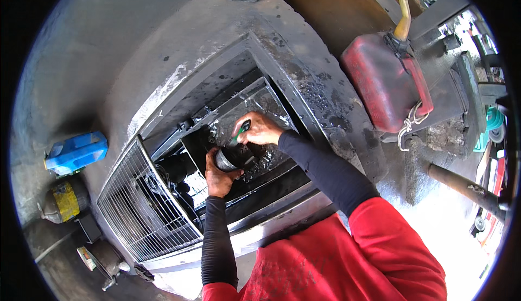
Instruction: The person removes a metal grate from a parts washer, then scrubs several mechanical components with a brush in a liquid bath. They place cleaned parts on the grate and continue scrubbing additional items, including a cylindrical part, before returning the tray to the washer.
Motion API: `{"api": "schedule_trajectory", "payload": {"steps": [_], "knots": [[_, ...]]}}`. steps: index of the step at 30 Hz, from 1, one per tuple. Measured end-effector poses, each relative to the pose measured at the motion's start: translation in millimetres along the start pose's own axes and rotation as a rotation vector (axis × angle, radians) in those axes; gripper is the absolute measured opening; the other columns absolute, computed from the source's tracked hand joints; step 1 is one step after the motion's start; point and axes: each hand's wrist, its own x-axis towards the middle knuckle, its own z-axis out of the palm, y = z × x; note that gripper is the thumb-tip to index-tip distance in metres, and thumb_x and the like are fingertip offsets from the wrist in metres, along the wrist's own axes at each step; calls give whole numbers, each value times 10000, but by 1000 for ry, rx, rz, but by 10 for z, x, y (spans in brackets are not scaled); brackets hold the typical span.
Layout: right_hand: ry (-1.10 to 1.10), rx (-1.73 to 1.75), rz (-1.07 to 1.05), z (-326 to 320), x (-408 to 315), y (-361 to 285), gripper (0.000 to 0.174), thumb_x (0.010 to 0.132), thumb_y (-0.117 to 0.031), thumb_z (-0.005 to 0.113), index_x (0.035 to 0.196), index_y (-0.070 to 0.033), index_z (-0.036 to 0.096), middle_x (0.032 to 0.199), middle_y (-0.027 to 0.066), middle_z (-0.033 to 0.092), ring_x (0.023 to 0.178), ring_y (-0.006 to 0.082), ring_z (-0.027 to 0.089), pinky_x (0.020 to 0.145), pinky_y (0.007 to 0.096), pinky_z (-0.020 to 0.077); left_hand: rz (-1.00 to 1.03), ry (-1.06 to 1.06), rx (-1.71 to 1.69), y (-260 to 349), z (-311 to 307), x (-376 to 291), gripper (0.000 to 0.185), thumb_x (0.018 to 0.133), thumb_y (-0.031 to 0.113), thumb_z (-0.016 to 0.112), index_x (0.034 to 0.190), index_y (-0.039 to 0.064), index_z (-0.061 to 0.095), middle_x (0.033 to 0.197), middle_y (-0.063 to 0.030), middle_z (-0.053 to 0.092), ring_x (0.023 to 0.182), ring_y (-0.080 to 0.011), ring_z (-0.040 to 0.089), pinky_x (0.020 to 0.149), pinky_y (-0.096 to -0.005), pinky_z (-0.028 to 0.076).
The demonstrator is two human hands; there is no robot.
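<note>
My left hand grips a dark, wet cylindrical metal part from its left side, with the thumb below it. My right hand is closed around a slim tool with a green and black handle. Its lower end points down at the metal part, but its head is too unclear to name. Both hands are over a dark metal tray wet with liquid, set inside a rectangular basin.
A wire rack covers the basin's left end. A red plastic fuel can with a yellow spout stands at the right. On the left are a blue plastic jug and a metal canister with a yellow label. A pipe juts in at right.
</note>
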Motion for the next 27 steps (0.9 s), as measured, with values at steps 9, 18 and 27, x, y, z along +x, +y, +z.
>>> {"api": "schedule_trajectory", "payload": {"steps": [9, 18, 27], "knots": [[-377, -18, -18, 96, -76, 175, 149, 765, -68, 760, 914, -75, 751, 844, 106, 737, 705, 164, 710, 700, 318, 571, -35, 12, -207, -116, 105, -22, 994, 477, 22, 945, 1317, 69, 415, 1217, -108, 565, 1121, -238, 566, 1008, -337, 464], [-62, -405, -55, -251, -36, 136, 158, 831, -202, 722, 923, -75, 736, 930, 144, 731, 964, 327, 697, 901, 395, 522, -21, -116, -265, 49, -120, 76, 963, 469, 85, 975, 1291, 36, 475, 1120, -74, 629, 1047, -238, 619, 942, -344, 506], [-94, -173, -326, -280, -371, -672, 159, 749, -94, 734, 902, -62, 766, 882, 126, 749, 885, 287, 716, 835, 369, 532, -282, -352, -737, 107, -322, 178, 870, 602, 151, 829, 1384, 29, 469, 1140, -47, 646, 1029, -209, 624, 932, -336, 479]]}}
